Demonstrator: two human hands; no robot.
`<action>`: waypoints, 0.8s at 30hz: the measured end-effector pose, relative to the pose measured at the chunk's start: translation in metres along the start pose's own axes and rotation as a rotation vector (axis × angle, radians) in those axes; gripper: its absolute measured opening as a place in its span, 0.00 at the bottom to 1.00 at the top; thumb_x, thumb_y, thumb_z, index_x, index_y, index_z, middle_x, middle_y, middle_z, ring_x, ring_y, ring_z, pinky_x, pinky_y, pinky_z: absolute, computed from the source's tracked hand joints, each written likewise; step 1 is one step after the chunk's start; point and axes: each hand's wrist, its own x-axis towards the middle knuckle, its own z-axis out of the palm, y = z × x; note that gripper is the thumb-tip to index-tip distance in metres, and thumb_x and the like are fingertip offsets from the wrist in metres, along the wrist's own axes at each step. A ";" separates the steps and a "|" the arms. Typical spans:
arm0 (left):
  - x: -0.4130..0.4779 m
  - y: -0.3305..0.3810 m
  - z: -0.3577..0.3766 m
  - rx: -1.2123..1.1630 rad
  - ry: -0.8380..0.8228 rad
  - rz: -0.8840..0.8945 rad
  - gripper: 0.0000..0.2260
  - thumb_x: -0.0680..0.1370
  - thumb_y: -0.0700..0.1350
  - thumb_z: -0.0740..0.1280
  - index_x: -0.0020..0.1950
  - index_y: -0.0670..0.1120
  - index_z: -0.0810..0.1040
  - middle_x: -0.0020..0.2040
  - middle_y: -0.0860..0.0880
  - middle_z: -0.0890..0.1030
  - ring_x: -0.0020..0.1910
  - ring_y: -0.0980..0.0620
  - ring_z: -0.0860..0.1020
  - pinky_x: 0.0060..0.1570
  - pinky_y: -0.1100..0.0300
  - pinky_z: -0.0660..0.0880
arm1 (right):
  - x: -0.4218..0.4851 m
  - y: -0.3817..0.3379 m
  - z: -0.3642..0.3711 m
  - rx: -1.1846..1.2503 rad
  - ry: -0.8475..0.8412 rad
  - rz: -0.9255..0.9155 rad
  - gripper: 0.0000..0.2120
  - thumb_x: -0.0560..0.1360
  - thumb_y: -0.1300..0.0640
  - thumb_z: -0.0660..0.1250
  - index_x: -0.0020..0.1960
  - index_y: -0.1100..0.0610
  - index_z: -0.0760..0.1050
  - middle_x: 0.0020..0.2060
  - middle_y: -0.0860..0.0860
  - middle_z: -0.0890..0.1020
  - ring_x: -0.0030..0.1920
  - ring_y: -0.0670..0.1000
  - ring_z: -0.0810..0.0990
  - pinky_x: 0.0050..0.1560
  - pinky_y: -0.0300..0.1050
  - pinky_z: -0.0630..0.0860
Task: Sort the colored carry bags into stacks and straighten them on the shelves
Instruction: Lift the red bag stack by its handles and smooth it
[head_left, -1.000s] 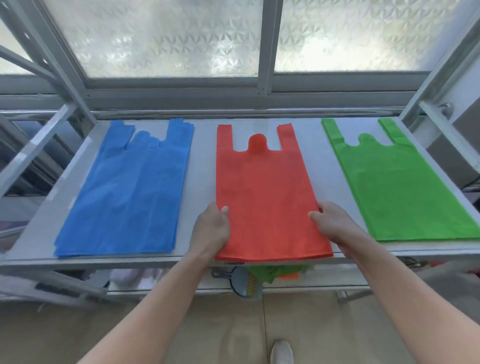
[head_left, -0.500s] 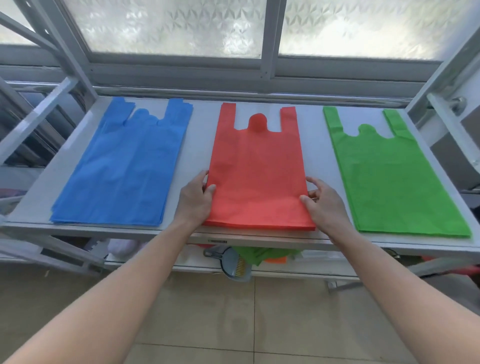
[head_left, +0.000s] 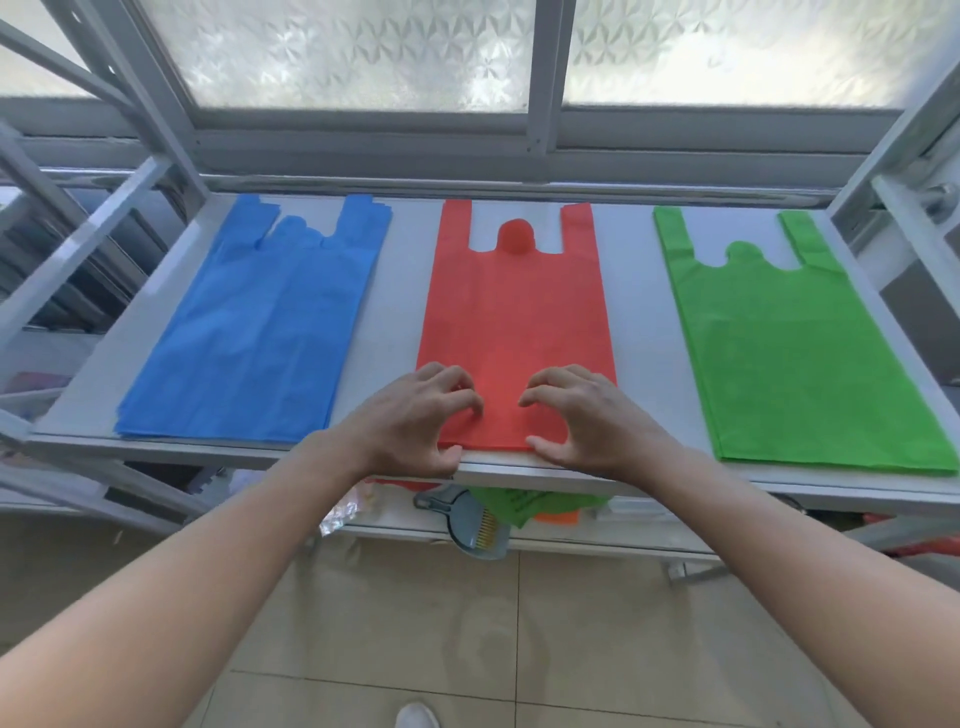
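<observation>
Both hands, left (head_left: 415, 415) and right (head_left: 582, 415), curled fingers (head_left: 470, 402) on red bags (head_left: 514, 317), near edge.

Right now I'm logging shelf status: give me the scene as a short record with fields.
shelf: top tier, by the window
left stack: blue bags, handles uneven
middle stack: red bags, flat
right stack: green bags, flat
left hand: fingers curled on the red bags' near edge
right hand: same, beside it
lower tier: dustpan, loose green bags
</observation>
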 end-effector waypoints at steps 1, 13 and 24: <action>0.001 0.000 -0.003 0.049 -0.030 0.018 0.21 0.71 0.54 0.68 0.62 0.51 0.78 0.60 0.53 0.75 0.55 0.52 0.73 0.54 0.58 0.75 | 0.002 0.000 0.000 -0.009 -0.016 -0.001 0.23 0.73 0.40 0.70 0.64 0.49 0.79 0.62 0.46 0.79 0.62 0.51 0.76 0.62 0.53 0.75; 0.003 -0.012 -0.012 -0.381 0.198 -0.267 0.07 0.82 0.43 0.69 0.56 0.46 0.86 0.47 0.54 0.87 0.45 0.54 0.82 0.51 0.53 0.78 | 0.002 0.003 -0.005 0.088 0.045 0.070 0.12 0.79 0.57 0.69 0.62 0.52 0.83 0.56 0.47 0.86 0.57 0.51 0.83 0.58 0.49 0.79; -0.023 -0.014 -0.004 -0.317 0.439 -0.571 0.11 0.77 0.47 0.75 0.44 0.50 0.73 0.38 0.54 0.79 0.39 0.53 0.79 0.40 0.50 0.78 | 0.002 0.018 -0.010 0.341 0.113 0.225 0.12 0.83 0.58 0.67 0.65 0.53 0.83 0.56 0.48 0.87 0.56 0.48 0.84 0.62 0.47 0.78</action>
